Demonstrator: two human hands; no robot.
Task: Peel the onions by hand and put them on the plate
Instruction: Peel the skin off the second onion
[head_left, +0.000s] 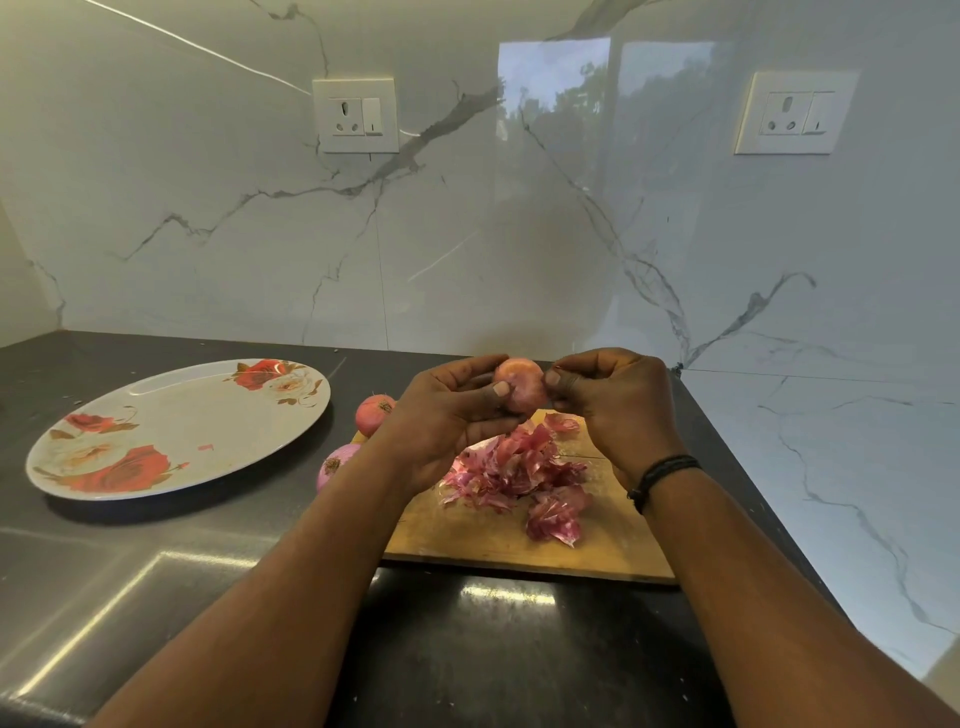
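My left hand (447, 410) cradles an onion (519, 384) above the cutting board (498, 540), thumb curled across it, while my right hand (613, 400) pinches at its right side. Loose peels (514, 467) lie heaped on the board, two more onions (374, 413) sit just left of it, and the flowered plate (176, 431) rests further left on the desk (130, 571).
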